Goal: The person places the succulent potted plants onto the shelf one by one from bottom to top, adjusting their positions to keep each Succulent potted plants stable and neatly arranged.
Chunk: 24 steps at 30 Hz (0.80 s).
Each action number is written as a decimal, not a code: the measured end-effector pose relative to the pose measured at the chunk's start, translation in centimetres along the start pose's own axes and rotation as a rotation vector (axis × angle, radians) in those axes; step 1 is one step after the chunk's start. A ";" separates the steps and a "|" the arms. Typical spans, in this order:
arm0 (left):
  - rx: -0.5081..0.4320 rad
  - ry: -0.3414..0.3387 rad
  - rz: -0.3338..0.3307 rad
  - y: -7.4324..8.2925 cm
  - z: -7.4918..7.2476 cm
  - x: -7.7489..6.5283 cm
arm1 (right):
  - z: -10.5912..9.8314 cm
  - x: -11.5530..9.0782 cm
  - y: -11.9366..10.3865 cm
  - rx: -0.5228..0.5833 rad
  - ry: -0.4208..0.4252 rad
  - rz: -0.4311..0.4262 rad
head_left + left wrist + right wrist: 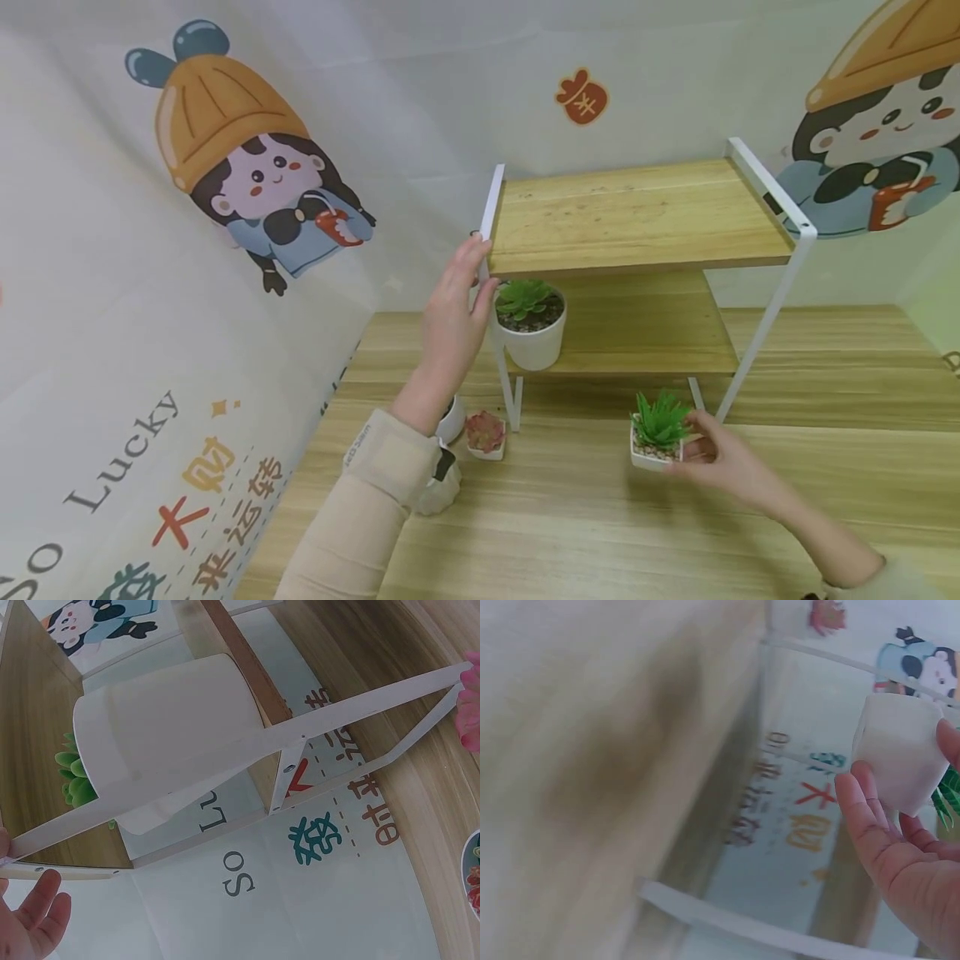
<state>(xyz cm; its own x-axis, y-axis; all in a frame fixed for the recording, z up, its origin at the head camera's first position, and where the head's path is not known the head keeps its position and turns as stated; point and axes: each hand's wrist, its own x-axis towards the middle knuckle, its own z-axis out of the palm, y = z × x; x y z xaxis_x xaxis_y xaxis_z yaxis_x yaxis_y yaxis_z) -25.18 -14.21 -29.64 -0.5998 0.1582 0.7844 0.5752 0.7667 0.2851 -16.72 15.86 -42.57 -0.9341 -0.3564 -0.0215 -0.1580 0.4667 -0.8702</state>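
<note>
My right hand [723, 462] pinches a small square white pot from its right side. Spiky green leaves and pebbles fill this potted succulent [657, 425], held upright before the shelf; the right wrist view shows fingers and thumb about its white pot [900, 750]. My left hand [453, 321] touches the upper left corner of the two-tier wooden shelf [637, 212], its fingers fairly straight against the white metal frame. In the left wrist view, fingertips [46, 900] show beside that corner. On the lower board, near the left hand, stands a round white pot [532, 343] with a green rosette succulent.
Left of the shelf's feet a pink succulent [486, 433] in a white pot sits on the wooden table [570, 517]. Other white pots [450, 421] are partly hidden behind the left forearm. A printed cloth [420, 100] with cartoon figures hangs behind.
</note>
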 end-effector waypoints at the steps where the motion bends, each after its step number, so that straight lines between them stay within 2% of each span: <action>1: 0.001 0.001 0.000 0.0 0.0 0.0 | -0.3 0.3 -0.5 -0.007 -0.001 -0.017; 4: 0.004 0.007 0.001 0.0 0.0 0.0 | -1.0 1.2 -1.8 -0.043 0.009 -0.052; 7: 0.004 0.006 0.001 0.0 0.0 0.1 | -1.7 2.2 -2.8 -0.023 0.000 -0.061; 14: -0.004 0.003 0.001 0.0 0.1 0.0 | -3.0 4.1 -4.2 0.015 -0.018 -0.023; 20: -0.009 0.008 0.003 0.0 0.1 0.0 | -2.8 5.3 -4.6 0.000 0.028 -0.035; 24: -0.012 0.003 0.000 0.0 0.1 0.0 | -2.3 6.0 -4.5 0.071 0.030 -0.079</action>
<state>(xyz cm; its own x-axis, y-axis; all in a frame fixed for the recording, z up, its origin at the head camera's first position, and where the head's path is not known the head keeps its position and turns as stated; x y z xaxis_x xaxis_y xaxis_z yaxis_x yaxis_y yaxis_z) -25.22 -14.10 -29.74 -0.5983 0.1564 0.7858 0.5816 0.7594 0.2917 -22.37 13.44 -37.68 -0.9292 -0.3644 0.0621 -0.2092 0.3797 -0.9012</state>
